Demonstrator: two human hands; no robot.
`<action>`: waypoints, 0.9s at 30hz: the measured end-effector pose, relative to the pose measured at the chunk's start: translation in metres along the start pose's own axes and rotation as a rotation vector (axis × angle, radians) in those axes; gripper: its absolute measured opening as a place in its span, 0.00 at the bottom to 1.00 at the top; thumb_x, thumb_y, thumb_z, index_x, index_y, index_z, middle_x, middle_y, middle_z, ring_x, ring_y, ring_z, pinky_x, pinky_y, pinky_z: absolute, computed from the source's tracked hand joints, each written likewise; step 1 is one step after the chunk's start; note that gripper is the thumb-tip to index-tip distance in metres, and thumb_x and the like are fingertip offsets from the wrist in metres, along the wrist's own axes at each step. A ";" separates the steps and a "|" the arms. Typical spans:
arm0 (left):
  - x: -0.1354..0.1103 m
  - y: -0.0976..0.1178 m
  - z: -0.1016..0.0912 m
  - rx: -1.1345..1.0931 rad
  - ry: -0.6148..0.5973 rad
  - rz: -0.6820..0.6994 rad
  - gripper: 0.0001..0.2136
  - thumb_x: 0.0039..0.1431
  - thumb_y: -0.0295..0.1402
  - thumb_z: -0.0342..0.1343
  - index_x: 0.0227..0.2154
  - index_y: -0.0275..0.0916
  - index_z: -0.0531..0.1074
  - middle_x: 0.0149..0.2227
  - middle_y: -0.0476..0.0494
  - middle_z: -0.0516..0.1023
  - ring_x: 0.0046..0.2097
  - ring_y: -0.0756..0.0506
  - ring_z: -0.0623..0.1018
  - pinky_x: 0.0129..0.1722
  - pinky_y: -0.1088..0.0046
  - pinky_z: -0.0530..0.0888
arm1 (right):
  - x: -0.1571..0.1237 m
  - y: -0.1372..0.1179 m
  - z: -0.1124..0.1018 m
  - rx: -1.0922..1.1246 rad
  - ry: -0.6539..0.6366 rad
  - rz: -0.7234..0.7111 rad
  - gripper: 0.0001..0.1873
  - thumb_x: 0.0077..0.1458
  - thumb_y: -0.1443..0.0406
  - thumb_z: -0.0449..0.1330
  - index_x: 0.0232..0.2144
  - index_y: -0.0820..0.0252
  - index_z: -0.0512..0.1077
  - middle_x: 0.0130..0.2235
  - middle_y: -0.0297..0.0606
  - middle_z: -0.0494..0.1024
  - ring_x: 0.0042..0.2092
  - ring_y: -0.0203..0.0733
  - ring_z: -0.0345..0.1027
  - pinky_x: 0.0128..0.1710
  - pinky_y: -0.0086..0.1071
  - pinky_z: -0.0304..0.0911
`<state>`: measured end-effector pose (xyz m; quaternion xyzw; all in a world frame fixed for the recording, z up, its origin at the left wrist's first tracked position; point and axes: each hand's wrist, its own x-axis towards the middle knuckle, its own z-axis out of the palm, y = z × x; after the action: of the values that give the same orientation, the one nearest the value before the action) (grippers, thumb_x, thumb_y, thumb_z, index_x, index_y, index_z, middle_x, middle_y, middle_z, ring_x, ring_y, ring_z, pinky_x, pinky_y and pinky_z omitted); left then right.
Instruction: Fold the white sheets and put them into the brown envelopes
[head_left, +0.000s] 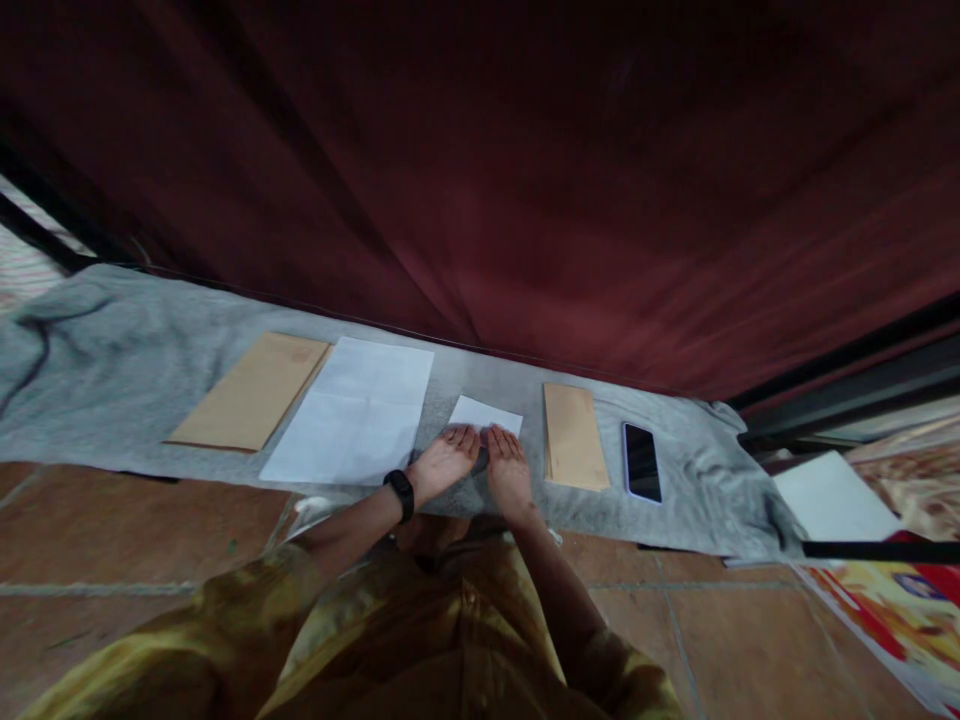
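While the left hand [448, 458] and right hand [508, 472] rest flat, grips released, the small white paper [487, 410] extends far of both. Its visible long axis runs left to right.

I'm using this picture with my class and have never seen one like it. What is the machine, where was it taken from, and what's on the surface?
There is no machine, only a person's left hand and right hand. The single picture comes from a camera worn on the head, looking forward and down. On a grey cloth lie, from left to right, some brown paper, a large white sheet, a small white paper, more brown paper and a phone. Nothing is gripped: both hands rest their fingers on the small white paper.
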<state>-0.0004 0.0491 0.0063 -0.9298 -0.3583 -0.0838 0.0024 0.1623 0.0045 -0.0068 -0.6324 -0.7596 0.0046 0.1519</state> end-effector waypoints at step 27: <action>-0.016 -0.023 -0.039 -0.945 0.382 -0.752 0.23 0.65 0.49 0.51 0.54 0.38 0.72 0.45 0.38 0.82 0.45 0.41 0.81 0.47 0.64 0.76 | -0.010 0.002 -0.056 0.937 0.238 0.544 0.22 0.64 0.52 0.53 0.48 0.60 0.77 0.47 0.43 0.83 0.49 0.50 0.77 0.49 0.41 0.72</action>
<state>-0.0335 0.0534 0.0408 -0.6097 -0.5782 -0.3926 -0.3740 0.1788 -0.0148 0.0435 -0.6667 -0.4632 0.3094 0.4952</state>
